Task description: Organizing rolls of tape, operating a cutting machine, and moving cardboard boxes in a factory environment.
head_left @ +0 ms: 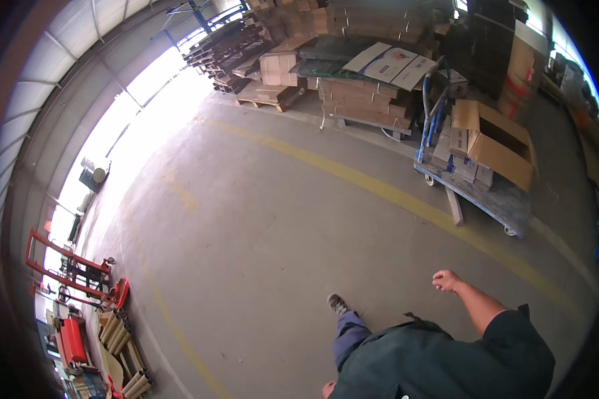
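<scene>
My right hand [446, 280] hangs over the bare concrete floor [259, 246], its fingers loosely curled in with nothing visible in them. Only a small part of my left hand [329, 390] shows at the lower edge beside my dark shirt; its fingers are hidden. Neither hand touches anything that I can see. The nearest thing beyond my right hand is a blue flatbed trolley [466, 193], bearing an open cardboard box [502, 149] and several smaller cartons [469, 167].
Flattened cardboard stacks [366, 100] stand along the far side, near a wooden pallet [266, 96]. A yellow line [353, 174] crosses the floor. At the left are a red-framed lifter [66, 266] and cardboard tubes [116, 332]. A bright doorway [156, 83] opens at far left.
</scene>
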A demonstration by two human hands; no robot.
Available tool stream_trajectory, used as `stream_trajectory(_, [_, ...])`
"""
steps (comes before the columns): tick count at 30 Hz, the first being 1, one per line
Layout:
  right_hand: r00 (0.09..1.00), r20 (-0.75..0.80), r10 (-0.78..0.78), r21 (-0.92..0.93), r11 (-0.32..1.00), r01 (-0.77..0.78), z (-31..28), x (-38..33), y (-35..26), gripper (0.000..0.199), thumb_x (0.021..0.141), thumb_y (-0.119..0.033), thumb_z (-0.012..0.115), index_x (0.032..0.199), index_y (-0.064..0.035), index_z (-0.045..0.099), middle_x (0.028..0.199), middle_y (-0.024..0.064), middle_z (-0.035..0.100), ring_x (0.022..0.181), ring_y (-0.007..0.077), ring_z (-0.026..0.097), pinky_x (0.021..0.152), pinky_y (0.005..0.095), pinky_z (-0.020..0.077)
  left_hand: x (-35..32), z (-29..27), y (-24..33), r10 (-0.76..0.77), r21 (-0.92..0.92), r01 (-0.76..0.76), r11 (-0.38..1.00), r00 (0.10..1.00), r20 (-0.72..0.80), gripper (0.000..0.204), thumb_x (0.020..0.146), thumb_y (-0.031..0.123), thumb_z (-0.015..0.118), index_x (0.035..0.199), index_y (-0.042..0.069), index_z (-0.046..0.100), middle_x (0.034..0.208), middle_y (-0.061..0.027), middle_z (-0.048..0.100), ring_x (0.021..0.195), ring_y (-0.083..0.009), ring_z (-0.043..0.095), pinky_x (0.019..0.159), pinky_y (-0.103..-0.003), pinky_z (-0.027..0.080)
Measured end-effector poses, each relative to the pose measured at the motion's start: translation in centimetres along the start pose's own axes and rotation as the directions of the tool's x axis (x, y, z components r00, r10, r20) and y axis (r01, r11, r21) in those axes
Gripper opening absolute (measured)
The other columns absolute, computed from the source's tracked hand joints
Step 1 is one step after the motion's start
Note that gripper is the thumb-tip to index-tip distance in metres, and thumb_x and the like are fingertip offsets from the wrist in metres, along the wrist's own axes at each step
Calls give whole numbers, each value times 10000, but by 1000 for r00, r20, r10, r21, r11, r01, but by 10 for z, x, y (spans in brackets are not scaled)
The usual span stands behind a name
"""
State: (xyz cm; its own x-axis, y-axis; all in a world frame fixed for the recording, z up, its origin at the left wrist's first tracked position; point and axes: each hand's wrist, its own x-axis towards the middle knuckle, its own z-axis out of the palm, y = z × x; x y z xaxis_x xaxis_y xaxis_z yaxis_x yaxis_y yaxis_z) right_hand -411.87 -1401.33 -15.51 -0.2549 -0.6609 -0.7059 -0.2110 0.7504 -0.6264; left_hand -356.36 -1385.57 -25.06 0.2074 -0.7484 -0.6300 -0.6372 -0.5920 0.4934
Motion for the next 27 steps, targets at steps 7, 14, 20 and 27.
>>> stream_trajectory(7, [979,141,148,-23,989,-146,77,89,-83,233,732,-158,620,923,-33,578,750,45,590,611,109,553,505,229,444,239,-137,198,-37,-705,85,704,996,83,229,721,104,557,896,-37,514,602,-64,517,519,-155,507,444,-264,414])
stream_trajectory(14, [968,133,212,68,973,-222,101,175,-201,238,732,-193,629,912,-42,593,767,44,587,635,118,556,521,240,455,418,-277,402,94,-775,-166,610,986,-137,271,766,62,528,1009,-24,445,723,-53,526,555,-122,521,439,-220,405])
stream_trajectory(20, [957,119,264,71,959,-274,89,308,-285,227,737,-199,624,906,-50,592,768,45,591,623,123,559,501,233,454,530,-262,418,12,-765,3,644,1000,13,190,750,38,529,923,-17,473,678,-61,529,531,-148,520,432,-248,417])
stream_trajectory(27, [935,172,310,-182,943,-279,45,479,-422,160,729,-161,623,857,-71,591,722,38,579,556,112,550,435,223,443,537,-273,514,-173,-649,246,720,969,176,261,757,69,519,988,-50,493,690,-82,547,548,-172,551,452,-251,442])
